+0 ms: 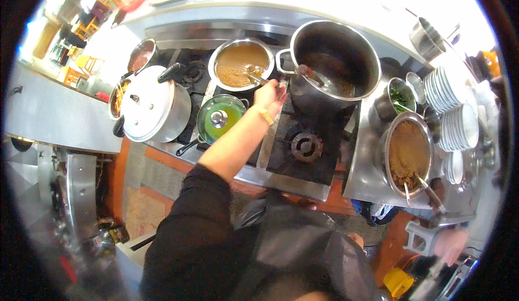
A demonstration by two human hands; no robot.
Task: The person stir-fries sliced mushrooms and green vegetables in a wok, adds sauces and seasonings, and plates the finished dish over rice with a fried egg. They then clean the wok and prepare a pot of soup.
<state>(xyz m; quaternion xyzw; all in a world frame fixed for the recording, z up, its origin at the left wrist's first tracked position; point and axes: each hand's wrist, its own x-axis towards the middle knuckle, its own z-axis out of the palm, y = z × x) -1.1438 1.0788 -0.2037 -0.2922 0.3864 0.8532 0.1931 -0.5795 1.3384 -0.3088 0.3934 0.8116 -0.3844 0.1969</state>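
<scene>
My left hand (269, 94), with a gold-coloured watch at the wrist, grips the handle of a metal ladle (252, 80). The ladle's bowl dips into brown broth in a round steel pot (212, 66) on the back of the stove. Below my forearm sits a pan of green liquid under a glass lid (221, 118), partly covered by the arm. A tall, dark-walled stockpot (330, 53) stands right of my hand, a brown-handled utensil across its rim. At the edge of my black apron shows a patch of skin, perhaps my right hand (357, 240); most of it is hidden.
A large lidded pressure cooker (148, 102) stands at the left, near a pot of red sauce (142, 57). An uncovered burner (307, 146) lies front right. On the steel side counter are stacked white plates (458, 126), chopped greens (401, 98) and an oval basin of brown food (409, 151).
</scene>
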